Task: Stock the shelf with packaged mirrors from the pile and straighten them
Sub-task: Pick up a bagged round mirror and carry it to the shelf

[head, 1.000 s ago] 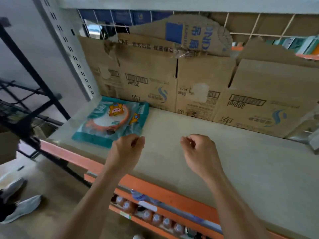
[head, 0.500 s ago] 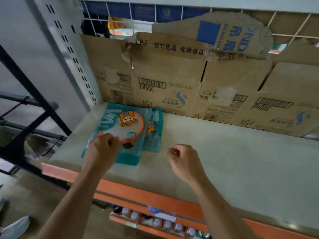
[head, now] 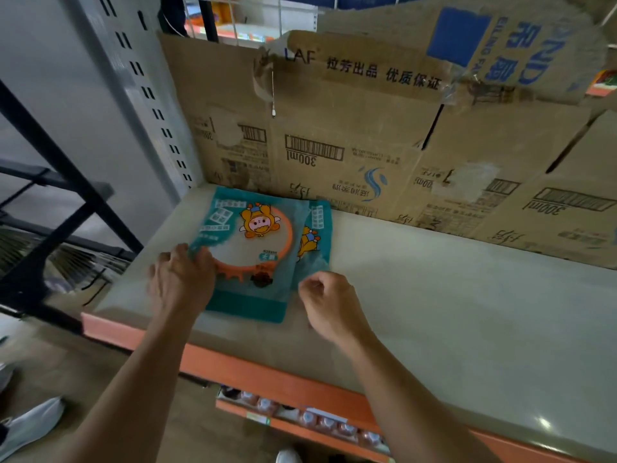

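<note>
nearby, the teal mirror pack (head: 248,252), its pouch holding a round orange-rimmed mirror, lies atop a second pack (head: 319,222) at the left end of the shelf (head: 434,312), before cardboard boxes (head: 334,145). the left hand (head: 182,279) grips its left edge; the right hand (head: 329,302) is curled, empty.
</note>
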